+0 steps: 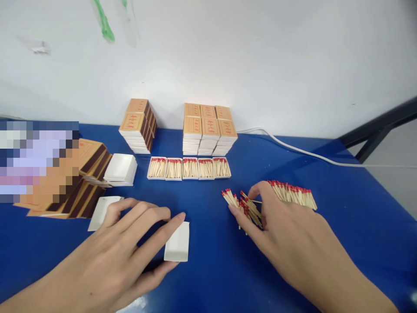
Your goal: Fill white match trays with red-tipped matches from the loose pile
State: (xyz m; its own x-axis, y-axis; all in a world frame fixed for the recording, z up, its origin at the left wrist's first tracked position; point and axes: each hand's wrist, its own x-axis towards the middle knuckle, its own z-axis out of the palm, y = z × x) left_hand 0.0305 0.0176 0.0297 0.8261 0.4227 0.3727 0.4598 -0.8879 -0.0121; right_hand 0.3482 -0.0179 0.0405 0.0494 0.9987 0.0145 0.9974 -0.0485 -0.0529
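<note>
My left hand grips a small white matchbox tray between thumb and index finger on the blue table; the tray's inside is bare. Under its other fingertips, partly covered, lies another white tray. Over a loose heap of red-tipped matches, my right hand has thumb and fingers curled round some of them. A further row of matches lies behind that hand, partly hidden by it. Beyond my hands stands a row of several trays filled with matches.
Two stacks of orange-topped matchboxes, one at the left and one in the middle, stand by the white wall. Stacked white trays and flattened matchbox sleeves lie left. A white cable crosses the back right, near a black metal bar.
</note>
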